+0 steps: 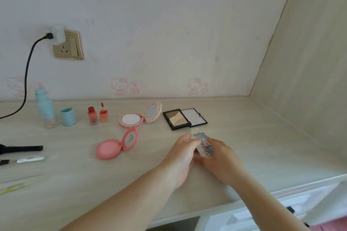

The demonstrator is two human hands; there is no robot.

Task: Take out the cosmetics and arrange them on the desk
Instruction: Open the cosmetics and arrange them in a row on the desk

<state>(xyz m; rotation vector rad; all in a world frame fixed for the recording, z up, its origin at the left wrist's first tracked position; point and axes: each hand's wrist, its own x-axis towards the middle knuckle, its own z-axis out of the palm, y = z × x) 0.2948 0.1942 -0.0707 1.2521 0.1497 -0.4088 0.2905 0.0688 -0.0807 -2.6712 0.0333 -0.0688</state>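
Both hands hold a clear patterned cosmetic case (pixel 203 143) just above the desk (pixel 262 146). My left hand (pixel 183 157) grips its left side, my right hand (pixel 220 157) its right side. Behind it lies an open black palette (pixel 185 118). To the left stand an open cushion compact (pixel 139 117), an open pink blush compact (pixel 117 145), an uncapped red lip tint (pixel 92 116) with its wand cap (pixel 103 113), and a blue bottle (pixel 46 108) with its cap (pixel 68 116) beside it.
A black brush handle (pixel 22 148), a silver-capped pencil (pixel 28 159) and thin yellow sticks (pixel 16 186) lie at the desk's left edge. A black cable (pixel 27 73) hangs from a wall socket (pixel 68 45). A side panel (pixel 309 62) walls the right. An open drawer (pixel 293 208) shows below.
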